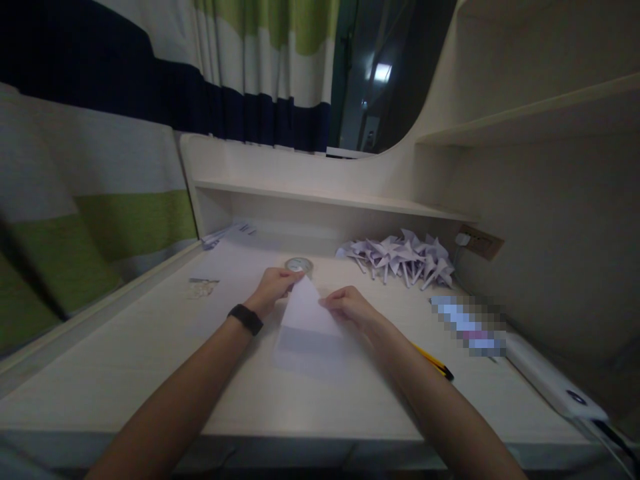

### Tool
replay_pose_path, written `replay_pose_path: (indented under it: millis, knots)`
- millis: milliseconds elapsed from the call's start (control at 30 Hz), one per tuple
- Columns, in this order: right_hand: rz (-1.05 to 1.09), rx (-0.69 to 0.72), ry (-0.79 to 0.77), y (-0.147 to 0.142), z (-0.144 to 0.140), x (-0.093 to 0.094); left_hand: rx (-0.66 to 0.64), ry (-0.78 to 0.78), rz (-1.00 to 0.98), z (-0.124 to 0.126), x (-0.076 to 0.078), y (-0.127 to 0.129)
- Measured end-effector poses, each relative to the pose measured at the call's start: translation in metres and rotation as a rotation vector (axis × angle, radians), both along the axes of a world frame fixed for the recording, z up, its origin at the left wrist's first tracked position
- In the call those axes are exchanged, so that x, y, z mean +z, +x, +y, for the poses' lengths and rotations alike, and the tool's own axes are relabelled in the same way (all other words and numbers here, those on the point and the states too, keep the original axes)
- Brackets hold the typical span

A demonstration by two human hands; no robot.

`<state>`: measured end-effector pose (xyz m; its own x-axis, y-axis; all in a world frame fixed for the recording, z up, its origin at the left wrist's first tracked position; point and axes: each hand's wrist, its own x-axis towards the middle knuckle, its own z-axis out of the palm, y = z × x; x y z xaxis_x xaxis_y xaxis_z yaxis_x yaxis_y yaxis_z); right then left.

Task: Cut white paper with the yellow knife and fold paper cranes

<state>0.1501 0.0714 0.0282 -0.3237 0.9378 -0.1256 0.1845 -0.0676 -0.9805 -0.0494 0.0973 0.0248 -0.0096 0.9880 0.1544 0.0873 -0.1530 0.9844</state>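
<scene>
A white sheet of paper (307, 313) lies on the pale desk (150, 360), folded up into a point at its far end. My left hand (273, 288) pinches the paper's left edge near the tip; a black band sits on that wrist. My right hand (350, 305) grips the paper's right edge. Both hands are closed on the sheet. A roll of clear tape (299, 266) rests just beyond the paper's tip.
A heap of folded white paper pinwheels (400, 257) lies at the back right under a shelf (325, 197). A yellow-and-black pencil (434, 363) sits by my right forearm, a white power bank (550, 383) farther right. Paper scraps (203, 287) and sheets (227, 235) lie at the left. Striped curtain behind.
</scene>
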Motion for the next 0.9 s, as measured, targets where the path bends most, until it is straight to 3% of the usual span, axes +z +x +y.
replay_pose_path:
  millis: [267, 467, 900]
  knots:
    - [-0.036, 0.015, 0.058, 0.0049, 0.004, 0.0014, 0.006, -0.007, 0.056, 0.0023, -0.0014, -0.0014]
    - [-0.054, 0.014, 0.061, 0.0075, 0.0053, 0.0013, -0.148, -0.011, 0.166, 0.0022, -0.0029, -0.0051]
    - [-0.051, 0.015, 0.02, 0.0059, 0.0033, 0.0019, 0.007, 0.103, 0.159, 0.0052, 0.0013, -0.006]
